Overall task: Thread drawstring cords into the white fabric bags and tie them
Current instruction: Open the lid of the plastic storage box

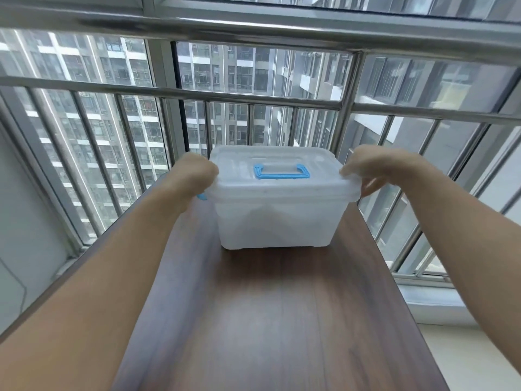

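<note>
A translucent white plastic storage box [275,221] with a lid and a blue carry handle [282,172] stands at the far end of a dark wooden table [282,320]. My left hand [196,173] grips the left edge of the lid, next to a blue side clip [202,196]. At the lid's right edge my right hand [366,172] holds on, fingers curled under the rim. Pale contents show dimly through the box wall; no bags or cords can be made out.
A steel railing [253,94] and large windows stand right behind the box, with tower blocks outside. The table is narrow, with drop-offs on both sides. A white wall with a thin cable [17,280] is at the left.
</note>
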`<state>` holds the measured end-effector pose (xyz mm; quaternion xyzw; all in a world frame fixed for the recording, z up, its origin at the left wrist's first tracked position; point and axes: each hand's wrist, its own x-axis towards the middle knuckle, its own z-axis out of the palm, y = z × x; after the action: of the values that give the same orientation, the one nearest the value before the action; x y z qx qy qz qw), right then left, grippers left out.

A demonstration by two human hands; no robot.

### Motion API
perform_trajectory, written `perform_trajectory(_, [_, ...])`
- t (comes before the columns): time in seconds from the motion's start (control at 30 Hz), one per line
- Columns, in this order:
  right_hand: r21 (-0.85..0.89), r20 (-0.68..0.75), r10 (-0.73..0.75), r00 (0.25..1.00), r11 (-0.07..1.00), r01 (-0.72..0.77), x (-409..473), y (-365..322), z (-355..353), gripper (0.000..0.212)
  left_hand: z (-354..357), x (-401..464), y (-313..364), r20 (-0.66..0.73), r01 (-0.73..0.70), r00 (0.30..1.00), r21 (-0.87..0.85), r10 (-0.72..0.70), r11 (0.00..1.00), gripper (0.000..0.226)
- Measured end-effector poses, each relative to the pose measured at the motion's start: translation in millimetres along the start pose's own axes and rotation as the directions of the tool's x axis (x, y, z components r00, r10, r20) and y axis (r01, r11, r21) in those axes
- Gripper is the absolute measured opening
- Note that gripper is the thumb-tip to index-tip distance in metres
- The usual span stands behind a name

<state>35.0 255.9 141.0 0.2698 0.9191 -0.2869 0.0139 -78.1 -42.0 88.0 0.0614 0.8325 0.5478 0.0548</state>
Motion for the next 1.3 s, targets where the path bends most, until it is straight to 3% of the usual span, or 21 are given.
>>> perform_trajectory(0.07, [0.052,0.025,0.009,1.000,0.999,-0.010,0,2,0,0.022,-2,0,8,-0.023,0.055,0.998,-0.021,-0.056,0.998,0.031])
perform_trajectory(0.13, [0.059,0.005,0.006,1.000,0.998,-0.006,3,4,3,0.025,3,1,12,-0.055,0.051,0.997,-0.009,-0.051,0.999,0.014])
perform_trajectory(0.17, [0.032,-0.035,0.002,0.999,0.999,-0.001,4,4,6,0.030,6,0,12,-0.080,0.042,0.996,0.004,-0.042,0.999,0.001])
perform_trajectory(0.27, [-0.151,-0.236,-0.061,0.970,0.988,0.026,2,5,20,0.049,20,3,-1,-0.148,-0.065,0.986,0.052,0.072,0.997,0.019])
perform_trajectory(0.33, [-0.235,-0.362,-0.113,0.925,0.972,0.026,4,8,30,0.042,23,4,-7,-0.165,-0.117,0.979,0.046,0.123,0.992,0.023])
perform_trajectory(0.4, [-0.219,-0.400,-0.106,0.910,0.975,0.018,2,7,32,0.033,19,10,-10,-0.166,-0.098,0.981,0.040,0.104,0.994,0.021])
perform_trajectory(0.5, [-0.045,-0.282,-0.046,0.958,0.998,0.035,-8,5,20,0.023,10,16,-9,-0.083,-0.079,0.993,0.048,0.083,0.996,0.017])
perform_trajectory(0.63, [0.222,-0.153,0.038,0.988,0.975,-0.003,-14,8,13,0.024,16,14,-8,-0.095,-0.106,0.987,0.222,0.129,0.969,0.018])
perform_trajectory(0.8, [0.448,-0.089,0.096,0.991,0.893,-0.047,-5,25,18,0.016,22,9,-9,-0.155,-0.111,0.979,0.129,0.130,0.985,0.025])
perform_trajectory(0.93, [0.477,0.014,0.164,0.986,0.866,-0.151,2,34,14,0.031,7,9,6,-0.161,-0.007,0.987,0.035,0.012,0.999,0.020])
perform_trajectory(1.0, [0.541,0.056,0.197,0.979,0.818,-0.195,2,37,16,0.039,2,2,11,-0.090,0.101,0.990,-0.052,-0.105,0.994,0.022])
perform_trajectory(1.07, [0.675,0.182,0.209,0.961,0.684,-0.277,-1,40,20,0.048,1,-4,6,0.104,0.234,0.970,-0.150,-0.220,0.961,0.023])
perform_trajectory(1.13, [0.733,0.254,0.146,0.956,0.616,-0.289,-6,40,24,0.039,4,-7,-2,0.212,0.305,0.944,-0.273,-0.252,0.912,0.030])
perform_trajectory(1.2, [0.717,0.158,0.118,0.980,0.669,-0.196,-7,36,30,0.022,6,-5,-8,0.172,0.271,0.959,-0.318,-0.226,0.908,0.027])
perform_trajectory(1.3, [0.503,-0.171,0.152,0.974,0.863,-0.046,0,22,37,0.012,12,2,-4,0.000,0.160,0.986,-0.219,-0.164,0.962,0.023])
